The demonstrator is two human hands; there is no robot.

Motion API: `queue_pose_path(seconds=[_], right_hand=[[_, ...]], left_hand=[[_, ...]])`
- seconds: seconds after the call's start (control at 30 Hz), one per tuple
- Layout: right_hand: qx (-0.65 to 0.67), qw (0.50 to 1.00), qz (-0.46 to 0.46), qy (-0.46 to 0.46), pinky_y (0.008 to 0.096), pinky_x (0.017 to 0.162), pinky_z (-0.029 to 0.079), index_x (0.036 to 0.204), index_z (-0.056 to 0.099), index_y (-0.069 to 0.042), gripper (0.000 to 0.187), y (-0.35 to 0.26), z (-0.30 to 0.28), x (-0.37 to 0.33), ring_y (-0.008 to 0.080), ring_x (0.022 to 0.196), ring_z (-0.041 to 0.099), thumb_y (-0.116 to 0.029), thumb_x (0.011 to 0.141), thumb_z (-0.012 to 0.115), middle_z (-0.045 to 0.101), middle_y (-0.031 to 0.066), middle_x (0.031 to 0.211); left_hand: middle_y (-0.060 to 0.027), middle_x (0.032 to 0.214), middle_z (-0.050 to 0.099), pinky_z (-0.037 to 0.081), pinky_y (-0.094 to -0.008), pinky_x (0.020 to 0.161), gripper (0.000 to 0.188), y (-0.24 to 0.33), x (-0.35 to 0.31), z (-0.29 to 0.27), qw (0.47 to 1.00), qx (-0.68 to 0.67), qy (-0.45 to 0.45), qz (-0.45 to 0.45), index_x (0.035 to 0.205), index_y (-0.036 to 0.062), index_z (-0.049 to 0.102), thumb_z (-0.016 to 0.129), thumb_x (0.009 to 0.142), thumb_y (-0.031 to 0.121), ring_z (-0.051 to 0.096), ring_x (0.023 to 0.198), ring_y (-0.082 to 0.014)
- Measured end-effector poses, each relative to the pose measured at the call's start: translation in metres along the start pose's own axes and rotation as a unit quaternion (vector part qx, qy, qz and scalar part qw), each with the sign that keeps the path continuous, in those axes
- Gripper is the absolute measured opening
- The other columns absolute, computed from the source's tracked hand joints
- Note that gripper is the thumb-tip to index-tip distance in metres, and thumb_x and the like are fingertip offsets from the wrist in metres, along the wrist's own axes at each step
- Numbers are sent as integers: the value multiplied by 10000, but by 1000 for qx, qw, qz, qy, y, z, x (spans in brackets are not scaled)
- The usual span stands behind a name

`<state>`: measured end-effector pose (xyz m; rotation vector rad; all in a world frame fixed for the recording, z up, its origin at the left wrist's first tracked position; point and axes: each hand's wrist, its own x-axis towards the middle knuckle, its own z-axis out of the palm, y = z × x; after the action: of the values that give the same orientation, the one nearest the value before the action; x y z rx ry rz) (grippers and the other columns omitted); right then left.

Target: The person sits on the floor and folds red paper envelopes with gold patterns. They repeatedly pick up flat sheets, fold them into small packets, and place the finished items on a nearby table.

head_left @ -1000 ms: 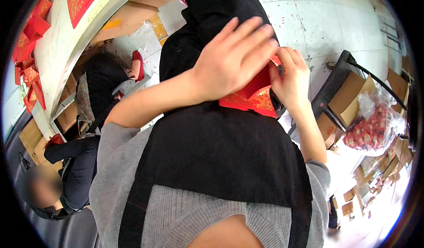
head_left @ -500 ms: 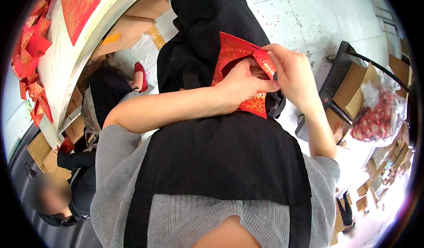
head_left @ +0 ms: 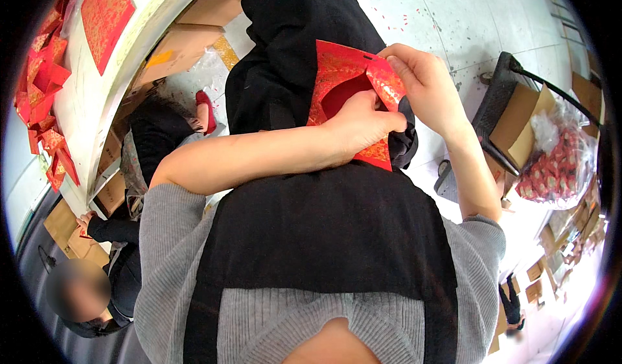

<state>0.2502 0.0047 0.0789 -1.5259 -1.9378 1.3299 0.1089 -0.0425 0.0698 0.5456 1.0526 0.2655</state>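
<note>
Across my lap is a folded red paper piece [head_left: 332, 79] printed with gold, with a dark opening and a small slot near its top edge. My left hand [head_left: 366, 123] reaches over it from the left, its fingers tucked into the fold and partly hidden, its thumb along the lower right part. At the upper right edge my right hand [head_left: 421, 82] pinches the paper between thumb and fingers.
A white table [head_left: 81, 72] on the left carries a flat red-and-gold sheet [head_left: 107, 20] and a pile of red paper pieces [head_left: 42, 95]. Cardboard boxes [head_left: 184, 49] stand beneath it. A co-worker [head_left: 120, 270] sits lower left. A black cart [head_left: 492, 114] and a bag of red items [head_left: 554, 169] are at right.
My right hand has shifted up and a little away from my left, still pinching the paper. The opening in the paper looks wider, and the left fingers sit deeper in the fold.
</note>
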Motion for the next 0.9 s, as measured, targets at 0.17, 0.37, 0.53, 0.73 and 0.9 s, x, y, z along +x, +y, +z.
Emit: queue_pose_path(seconds=[0.17, 0.37, 0.53, 0.73, 0.9], right_hand=[[22, 1000, -8, 14, 382, 719, 505, 955, 653, -23, 192, 6, -6, 5, 361, 787, 652, -134, 909, 503, 647, 209, 796], [14, 999, -38, 14, 357, 706, 504, 983, 644, -34, 179, 18, -7, 17, 331, 765, 661, -125, 920, 503, 652, 186, 803], [15, 994, -98, -41, 369, 711, 517, 1014, 636, -51, 161, 9, -10, 1, 355, 804, 658, -103, 904, 531, 647, 194, 819], [-13, 994, -98, -49, 390, 708, 524, 1014, 633, -49, 172, 6, -3, -19, 376, 817, 644, -62, 869, 542, 647, 200, 828], [-19, 995, -94, -16, 395, 702, 524, 1015, 633, -52, 195, 4, 0, -21, 376, 810, 645, -48, 844, 539, 646, 202, 823]], left_hand=[[-94, 995, 666, 491, -310, 838, 268, -13, 10, 2, 996, -54, 66, 36, 1059, -22, 606, 620, 792, -29, 635, 921, -169], [-98, 997, 682, 498, -332, 843, 231, -11, 6, -6, 998, -46, 38, -14, 1030, -20, 628, 599, 804, -56, 650, 921, -188], [-117, 1059, 662, 479, -338, 903, 278, -5, -3, -16, 997, 59, -50, 3, 1100, -41, 581, 598, 823, -55, 632, 979, -187], [-122, 1044, 644, 465, -338, 930, 247, -10, -2, -22, 960, 240, -136, 41, 1062, -37, 530, 627, 835, -12, 613, 1004, -182], [-161, 1006, 652, 476, -337, 863, 281, 7, -5, -18, 942, 314, -116, 34, 1069, -48, 543, 637, 867, 124, 626, 955, -207]])
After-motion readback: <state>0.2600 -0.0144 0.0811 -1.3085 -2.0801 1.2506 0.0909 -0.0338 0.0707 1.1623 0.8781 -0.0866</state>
